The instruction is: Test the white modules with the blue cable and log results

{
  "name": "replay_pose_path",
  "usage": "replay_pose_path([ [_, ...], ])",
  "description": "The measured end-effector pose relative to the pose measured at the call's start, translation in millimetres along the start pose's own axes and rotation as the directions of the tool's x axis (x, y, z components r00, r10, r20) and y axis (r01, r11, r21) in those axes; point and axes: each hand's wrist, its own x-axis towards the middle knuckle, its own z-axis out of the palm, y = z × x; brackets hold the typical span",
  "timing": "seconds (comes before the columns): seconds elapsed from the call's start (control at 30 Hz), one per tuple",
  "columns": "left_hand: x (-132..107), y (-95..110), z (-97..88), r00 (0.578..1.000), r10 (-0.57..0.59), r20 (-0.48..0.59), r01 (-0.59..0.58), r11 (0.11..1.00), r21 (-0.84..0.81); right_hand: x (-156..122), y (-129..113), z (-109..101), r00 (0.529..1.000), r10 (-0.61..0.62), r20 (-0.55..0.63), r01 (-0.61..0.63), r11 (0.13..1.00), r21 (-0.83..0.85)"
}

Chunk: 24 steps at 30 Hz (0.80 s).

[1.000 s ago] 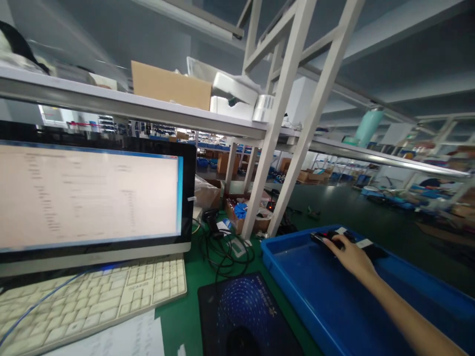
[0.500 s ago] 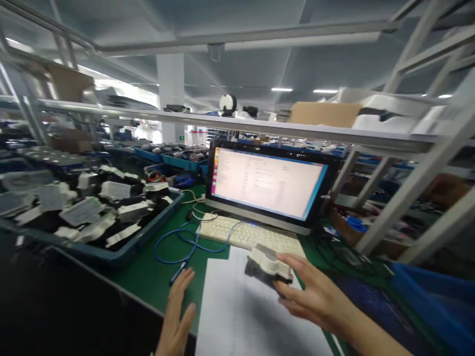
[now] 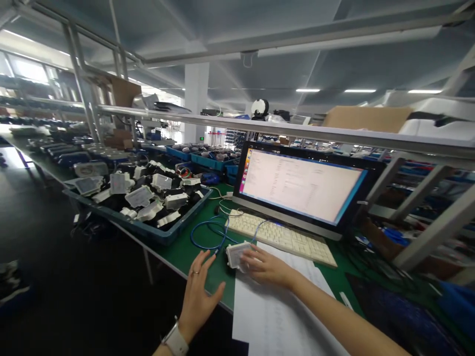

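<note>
My right hand is on a small boxy device with a pale, translucent top face and a dark underside. Its fingers lie over the right side of the device, which is low over the green table beside the papers; whether it touches the tabletop I cannot tell. My left hand is empty, fingers spread, near the table's front edge. A blue cable lies coiled behind it, one end close to the fingertips. Printed white paper sheets lie beneath my right forearm.
A teal bin of similar devices stands at left. Behind the papers are a white keyboard and a lit monitor. A white pen lies at right. A metal shelf crosses above the monitor.
My view has swung left. The right hand has brought the device from above the papers leftward and down toward the green tabletop. My left hand stays spread near the blue cable.
</note>
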Motion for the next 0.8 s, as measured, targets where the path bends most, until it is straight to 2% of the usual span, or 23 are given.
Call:
replay_pose_path([
  [0.07,4,8,6.9,0.999,0.034,0.023,-0.034,0.999,0.016,-10,-15,-12,0.998,0.055,0.036,-0.055,0.998,0.016],
  [0.13,10,18,17.4,0.997,0.064,0.052,-0.066,0.997,0.038,-19,-31,-26,0.984,0.176,0.024,-0.176,0.984,0.003],
  [0.2,17,29,30.0,0.994,0.085,0.074,-0.09,0.993,0.076,-30,-45,-40,0.939,0.34,-0.049,-0.342,0.939,-0.045],
  [0.23,21,34,36.5,0.993,0.089,0.079,-0.097,0.99,0.1,-37,-51,-46,0.898,0.429,-0.101,-0.437,0.897,-0.073],
  [0.33,36,44,54.0,0.994,0.088,0.067,-0.098,0.98,0.171,-61,-60,-61,0.718,0.647,-0.258,-0.687,0.718,-0.114],
  [0.43,49,41,62.6,0.994,0.092,0.05,-0.1,0.976,0.194,-87,-63,-74,0.518,0.76,-0.393,-0.843,0.532,-0.081],
  [0.6,56,16,49.3,0.977,0.168,0.129,-0.183,0.977,0.109,-122,-64,-80,0.253,0.76,-0.598,-0.942,0.335,0.027],
  [0.7,54,3,36.5,0.956,0.231,0.183,-0.241,0.97,0.032,-134,-66,-75,0.089,0.75,-0.655,-0.961,0.239,0.143],
  [0.8,52,-4,31.6,0.934,0.3,0.196,-0.305,0.952,-0.007,-137,-70,-72,0.0,0.747,-0.665,-0.958,0.191,0.215],
])
